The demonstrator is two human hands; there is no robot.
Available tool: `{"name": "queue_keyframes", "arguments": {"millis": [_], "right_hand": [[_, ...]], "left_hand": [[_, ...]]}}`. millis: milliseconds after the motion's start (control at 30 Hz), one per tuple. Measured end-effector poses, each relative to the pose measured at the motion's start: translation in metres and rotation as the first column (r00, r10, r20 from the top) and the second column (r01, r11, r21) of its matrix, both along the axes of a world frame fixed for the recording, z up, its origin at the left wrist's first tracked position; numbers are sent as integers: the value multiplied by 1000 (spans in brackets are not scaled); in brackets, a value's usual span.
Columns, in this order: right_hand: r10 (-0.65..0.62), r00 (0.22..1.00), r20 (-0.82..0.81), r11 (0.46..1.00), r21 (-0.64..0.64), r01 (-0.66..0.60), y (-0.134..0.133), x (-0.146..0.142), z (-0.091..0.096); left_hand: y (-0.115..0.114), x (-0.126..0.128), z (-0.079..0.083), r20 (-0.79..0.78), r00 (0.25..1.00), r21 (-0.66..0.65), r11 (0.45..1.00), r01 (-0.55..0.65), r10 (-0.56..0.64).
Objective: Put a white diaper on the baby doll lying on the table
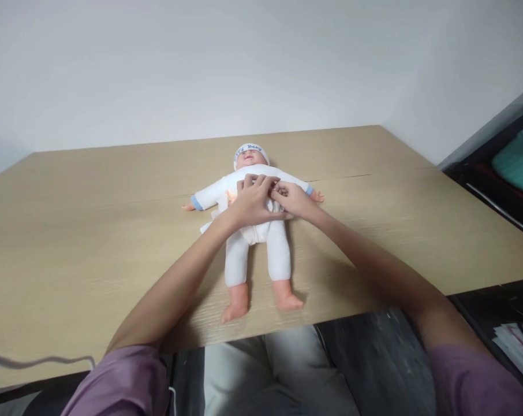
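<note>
A baby doll (279, 260) lies on its back, head away from me, in white clothing with blue cuffs and a lettered white cap. A white diaper (256, 234) is around its hips, with a loose white strip at the doll's side on my left. My left hand (257, 202) rests across the doll's belly and the diaper's upper part, fingers spread and thumb apart from them. Touching its fingertips, my right hand (292, 199) has curled fingers pinched at the diaper's edge on my right. The exact spot between the fingertips is hidden.
The doll lies on a light wooden table (114, 231) with a seam across it. A pale wall (201, 69) stands behind. A cable (40, 361) runs over the near left corner. At the right are a teal cloth item (521, 162) and papers (519, 349) below table height.
</note>
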State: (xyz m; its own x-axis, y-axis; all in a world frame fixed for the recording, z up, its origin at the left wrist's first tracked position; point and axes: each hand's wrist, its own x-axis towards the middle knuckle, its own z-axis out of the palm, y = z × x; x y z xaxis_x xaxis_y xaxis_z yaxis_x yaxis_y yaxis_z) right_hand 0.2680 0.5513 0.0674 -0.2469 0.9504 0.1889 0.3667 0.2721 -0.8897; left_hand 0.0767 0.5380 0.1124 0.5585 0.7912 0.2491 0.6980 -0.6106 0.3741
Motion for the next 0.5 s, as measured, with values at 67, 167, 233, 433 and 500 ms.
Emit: {"name": "queue_keyframes", "arguments": {"millis": [67, 167, 233, 433, 500], "right_hand": [[-34, 999, -1, 992, 124, 34, -10, -2, -6], [-68, 997, 33, 902, 430, 47, -33, 5, -14], [-49, 992, 113, 824, 566, -24, -46, 11, -17], [13, 966, 259, 791, 588, -168, -47, 20, -22], [19, 956, 292, 780, 594, -197, -43, 22, -25]], "left_hand": [[8, -15, 4, 114, 987, -133, 983, 124, -109], [18, -36, 6, 353, 911, -268, 910, 315, -212], [19, -43, 0, 511, 841, -258, 902, 347, -178], [-8, -73, -40, 608, 791, -81, 997, -19, 65], [-18, -95, -56, 543, 834, 1, 993, -118, 99]]}}
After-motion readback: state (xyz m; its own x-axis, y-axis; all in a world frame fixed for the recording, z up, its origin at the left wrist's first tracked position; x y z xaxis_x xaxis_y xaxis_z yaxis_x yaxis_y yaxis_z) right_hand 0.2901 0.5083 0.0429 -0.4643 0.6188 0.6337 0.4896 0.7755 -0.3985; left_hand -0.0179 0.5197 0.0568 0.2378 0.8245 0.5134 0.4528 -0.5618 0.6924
